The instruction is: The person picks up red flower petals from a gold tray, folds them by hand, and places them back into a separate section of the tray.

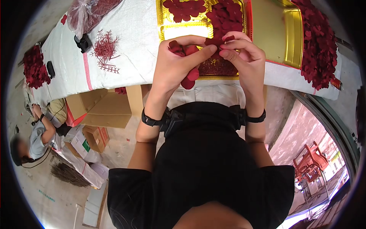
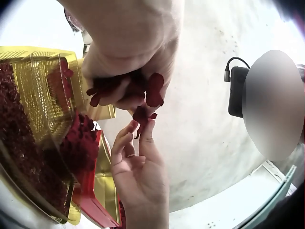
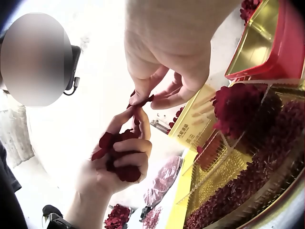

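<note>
My left hand (image 1: 171, 65) holds a loose bundle of dark red cloth petal pieces (image 3: 125, 162) against its palm under curled fingers. Between its thumb and forefinger it also pinches a dark red flower-shaped piece (image 1: 212, 41). The right hand (image 1: 249, 61) meets it there, thumb and fingertips pinching the same piece from the other side; the fingers hide much of it. Both hands are raised over the near edge of a gold tray (image 1: 160, 23). Inside that tray lie flat petal pieces (image 1: 227, 19) and small dark red bits (image 1: 217, 69).
A red box with a gold inside (image 1: 267, 34) stands right of the tray, beside a heap of petals (image 1: 316, 45). Left on the white-covered table lie thin red stems (image 1: 105, 49), a plastic bag (image 1: 85, 19) and more petals (image 1: 35, 68). Below are cardboard boxes (image 1: 108, 108); another person (image 1: 38, 137) sits left.
</note>
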A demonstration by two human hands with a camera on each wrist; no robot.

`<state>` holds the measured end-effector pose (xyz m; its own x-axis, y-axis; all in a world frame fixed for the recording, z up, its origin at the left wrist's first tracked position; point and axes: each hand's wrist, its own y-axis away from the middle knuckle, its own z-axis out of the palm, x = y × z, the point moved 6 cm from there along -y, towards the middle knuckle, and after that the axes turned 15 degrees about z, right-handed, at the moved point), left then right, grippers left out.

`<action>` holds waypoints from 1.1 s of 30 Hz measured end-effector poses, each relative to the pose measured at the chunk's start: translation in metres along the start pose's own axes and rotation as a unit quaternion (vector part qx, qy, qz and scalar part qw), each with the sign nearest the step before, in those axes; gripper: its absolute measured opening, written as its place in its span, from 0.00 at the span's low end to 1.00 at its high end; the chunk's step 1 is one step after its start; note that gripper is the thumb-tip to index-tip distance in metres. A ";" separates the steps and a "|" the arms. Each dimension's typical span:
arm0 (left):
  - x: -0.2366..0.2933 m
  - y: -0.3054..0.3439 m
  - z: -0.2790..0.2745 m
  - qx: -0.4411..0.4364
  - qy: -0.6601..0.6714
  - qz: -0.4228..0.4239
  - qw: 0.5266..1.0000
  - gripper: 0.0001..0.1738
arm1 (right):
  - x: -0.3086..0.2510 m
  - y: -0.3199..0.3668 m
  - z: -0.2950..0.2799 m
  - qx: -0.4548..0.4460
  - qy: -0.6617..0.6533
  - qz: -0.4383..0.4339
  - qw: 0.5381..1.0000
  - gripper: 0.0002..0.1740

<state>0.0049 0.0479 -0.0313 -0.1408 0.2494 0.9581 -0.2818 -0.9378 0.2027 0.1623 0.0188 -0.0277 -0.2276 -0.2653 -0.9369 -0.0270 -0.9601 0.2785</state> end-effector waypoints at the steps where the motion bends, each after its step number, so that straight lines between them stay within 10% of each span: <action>1: 0.000 0.000 0.000 -0.001 -0.007 0.003 1.000 0.08 | 0.001 0.000 0.000 0.003 0.004 0.003 1.000 0.09; 22: 0.018 0.000 0.004 -0.053 -0.108 0.085 0.989 0.05 | 0.006 -0.002 0.004 -0.062 -0.149 0.099 0.982 0.20; 33: 0.015 0.009 0.003 -0.006 -0.156 0.137 0.978 0.05 | 0.004 0.007 0.014 0.020 -0.026 -0.031 0.999 0.22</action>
<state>0.0032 0.0424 -0.0144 0.0842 -0.0981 0.9916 -0.2857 -0.9557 -0.0703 0.1477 0.0123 -0.0268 -0.2754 -0.2000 -0.9403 -0.0804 -0.9699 0.2298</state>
